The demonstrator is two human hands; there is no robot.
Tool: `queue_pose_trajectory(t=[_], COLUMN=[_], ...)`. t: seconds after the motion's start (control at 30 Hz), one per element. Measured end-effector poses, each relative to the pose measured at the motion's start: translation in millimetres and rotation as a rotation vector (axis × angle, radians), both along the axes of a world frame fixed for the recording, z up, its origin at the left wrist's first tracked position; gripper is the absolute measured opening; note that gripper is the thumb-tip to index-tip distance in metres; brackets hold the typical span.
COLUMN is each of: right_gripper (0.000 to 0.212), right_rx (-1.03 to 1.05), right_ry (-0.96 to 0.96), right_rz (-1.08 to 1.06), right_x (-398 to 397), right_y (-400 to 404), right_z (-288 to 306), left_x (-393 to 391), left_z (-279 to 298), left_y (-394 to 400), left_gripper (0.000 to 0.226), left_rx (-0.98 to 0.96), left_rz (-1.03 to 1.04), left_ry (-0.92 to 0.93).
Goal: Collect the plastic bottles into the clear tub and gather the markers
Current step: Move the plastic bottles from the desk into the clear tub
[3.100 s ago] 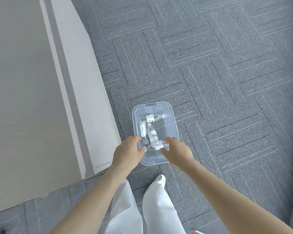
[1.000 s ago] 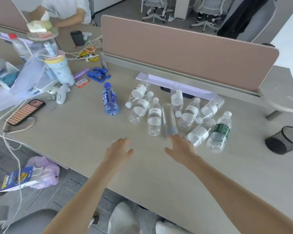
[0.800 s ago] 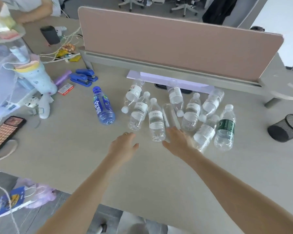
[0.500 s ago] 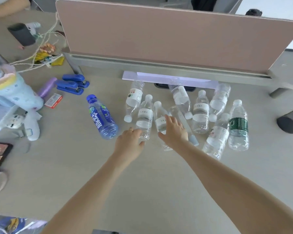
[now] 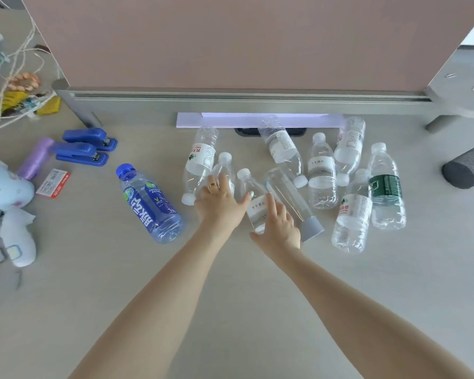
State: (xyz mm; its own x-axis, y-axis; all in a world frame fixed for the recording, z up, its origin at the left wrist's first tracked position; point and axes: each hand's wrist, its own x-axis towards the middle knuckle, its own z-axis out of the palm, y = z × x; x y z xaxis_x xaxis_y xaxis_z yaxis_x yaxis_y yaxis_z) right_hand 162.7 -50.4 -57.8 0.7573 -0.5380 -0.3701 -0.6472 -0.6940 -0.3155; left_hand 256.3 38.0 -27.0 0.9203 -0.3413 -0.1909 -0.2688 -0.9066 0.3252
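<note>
Clear plastic bottles (image 5: 321,178) lying clustered (one blue (image 5: 151,205))

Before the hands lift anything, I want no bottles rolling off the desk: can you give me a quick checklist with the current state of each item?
1. Left hand on a bottle: ok, it lies over the small clear bottle; whether the fingers are closed round it, cannot tell.
2. Right hand on a bottle: ok, it rests on the white-label bottle; firm grip, cannot tell.
3. Neighbours clear of the lift: not ok, the capless clear bottle lies against the right hand's target.
4. Caps on the two targets: ok, both show white caps.
5. Clear tub within reach: cannot tell, it is out of view.
6. Blue bottle out of the way: ok, it lies apart to the left.
</note>
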Motion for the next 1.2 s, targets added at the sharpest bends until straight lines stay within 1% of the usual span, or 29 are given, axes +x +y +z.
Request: queue_pose_trajectory(t=[0.13, 0.2, 0.3, 0.47, 0.57, 0.67, 0.77, 0.93, 1.07, 1.2], right_gripper=[0.095, 0.095, 0.093, 0.090, 0.090, 0.089, 0.091, 0.091, 0.090, 0.088], right_rx=[0.013, 0.005, 0.000, 0.002, 0.005, 0.027, 0.066, 0.083, 0.077, 0.037], right_ry=[0.006, 0.003, 0.007, 0.009, 0.012, 0.014, 0.017, -0.010, -0.089, -0.170], right_rz=[-0.033, -0.040, -0.035, -0.051, -0.059, -0.045, -0.033, -0.037, -0.031, -0.056], right_x=[-18, -29, -43, -57, -66, -78, -93, -123, -152, -195], right_y=[-3, -5, -7, -4, -2, 1, 4, 12, 10, -10], right_z=[0, -1, -1, 1, 2, 4, 8, 23, 40, 58], left_x=[13, 16, 13, 7, 7, -3, -19, -54, -99, -148], left_z=[-13, -22, -29, -30, -32, -26, -12, 9, 18, 28], left_y=[-7, -5, -7, -9, -3, 6, 18, 44, 54, 41], left_gripper=[0.074, 0.078, 0.087, 0.092, 0.087, 0.081, 0.078, 0.088, 0.089, 0.093], left_rx=[0.054, 0.045, -0.018, -0.114, -0.172, -0.189, -0.276, -0.455, -0.394, -0.444], left_rz=[0.023, 0.057, 0.104, 0.146, 0.195, 0.182, 0.157, 0.113, 0.068, 0.081], left_ry=[-0.007, 0.031, 0.123, 0.184, 0.273, 0.259, 0.201, 0.167, 0.151, 0.216])
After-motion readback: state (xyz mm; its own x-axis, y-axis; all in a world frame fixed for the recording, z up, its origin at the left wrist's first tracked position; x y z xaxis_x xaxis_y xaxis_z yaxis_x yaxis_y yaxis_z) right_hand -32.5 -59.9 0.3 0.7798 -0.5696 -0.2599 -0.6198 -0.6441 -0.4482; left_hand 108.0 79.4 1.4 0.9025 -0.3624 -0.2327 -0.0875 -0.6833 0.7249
